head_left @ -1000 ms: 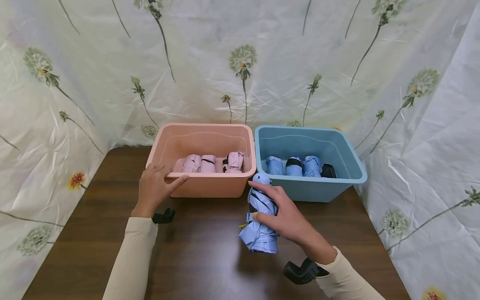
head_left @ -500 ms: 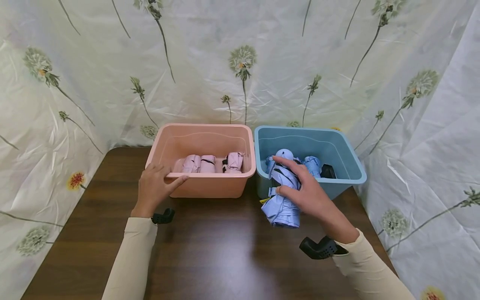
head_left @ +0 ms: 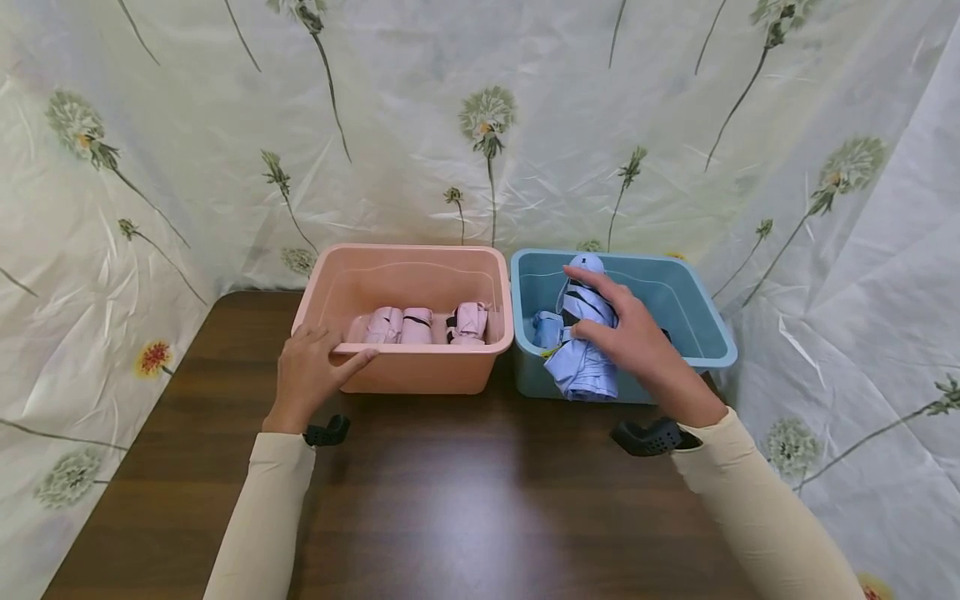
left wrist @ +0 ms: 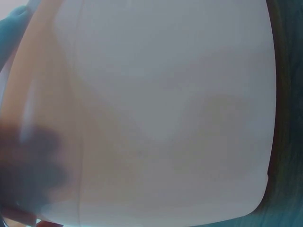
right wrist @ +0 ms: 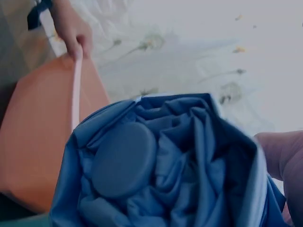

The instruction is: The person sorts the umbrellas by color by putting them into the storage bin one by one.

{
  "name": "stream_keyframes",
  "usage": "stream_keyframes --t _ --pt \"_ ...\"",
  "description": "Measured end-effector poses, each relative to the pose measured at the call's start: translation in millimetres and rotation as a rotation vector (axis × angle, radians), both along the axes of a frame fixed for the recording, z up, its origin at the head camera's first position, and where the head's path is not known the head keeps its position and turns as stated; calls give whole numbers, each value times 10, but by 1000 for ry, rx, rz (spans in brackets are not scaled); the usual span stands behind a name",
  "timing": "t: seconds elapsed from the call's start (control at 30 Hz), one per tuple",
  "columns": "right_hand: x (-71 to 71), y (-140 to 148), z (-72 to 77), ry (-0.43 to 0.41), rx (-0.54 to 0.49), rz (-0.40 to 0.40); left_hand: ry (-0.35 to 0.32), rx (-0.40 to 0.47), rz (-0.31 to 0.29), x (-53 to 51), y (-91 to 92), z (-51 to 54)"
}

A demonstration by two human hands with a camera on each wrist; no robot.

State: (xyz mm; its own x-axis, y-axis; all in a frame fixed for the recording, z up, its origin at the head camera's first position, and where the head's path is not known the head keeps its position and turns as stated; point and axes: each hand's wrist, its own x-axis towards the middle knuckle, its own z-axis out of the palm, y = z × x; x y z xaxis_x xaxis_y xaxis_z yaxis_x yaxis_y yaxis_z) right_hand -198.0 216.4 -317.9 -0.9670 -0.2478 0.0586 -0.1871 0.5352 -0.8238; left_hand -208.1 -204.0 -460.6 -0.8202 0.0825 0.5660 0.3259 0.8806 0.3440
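In the head view my right hand (head_left: 637, 337) grips a light blue folded umbrella (head_left: 588, 371) with a round handle end and dark straps. It is held over the blue bin (head_left: 697, 308), its ruffled end in front of the near rim. The right wrist view shows the umbrella (right wrist: 180, 165) from that ruffled end, a round cap among the folds. My left hand (head_left: 311, 371) holds the near left rim of the pink bin (head_left: 420, 372), fingers over the edge. Only the bin's wall (left wrist: 156, 118) fills most of the left wrist view.
Pink folded umbrellas (head_left: 416, 327) lie inside the pink bin. A blue folded umbrella (head_left: 548, 331) shows in the blue bin; other contents are hidden by my right hand. Both bins stand side by side on a dark wooden table (head_left: 450, 500), against a floral curtain (head_left: 405, 125).
My right hand has carried the blue umbrella from above the table, right and away from me, to over the blue bin. My left hand stays on the pink bin's rim.
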Motion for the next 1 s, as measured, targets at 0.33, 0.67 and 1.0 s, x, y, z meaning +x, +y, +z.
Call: stream_keyframes --t 0.33,0.67,1.0 --pt "-467 12 -69 -29 -60 -46 16 1 -8 -8 -14 -7" --pt "-874 -22 -261 -37 -63 -68 9 -5 -10 -18 0 -7" --pt "-1175 14 -631 -73 2 -67 -3 1 0 -12 -6 2"
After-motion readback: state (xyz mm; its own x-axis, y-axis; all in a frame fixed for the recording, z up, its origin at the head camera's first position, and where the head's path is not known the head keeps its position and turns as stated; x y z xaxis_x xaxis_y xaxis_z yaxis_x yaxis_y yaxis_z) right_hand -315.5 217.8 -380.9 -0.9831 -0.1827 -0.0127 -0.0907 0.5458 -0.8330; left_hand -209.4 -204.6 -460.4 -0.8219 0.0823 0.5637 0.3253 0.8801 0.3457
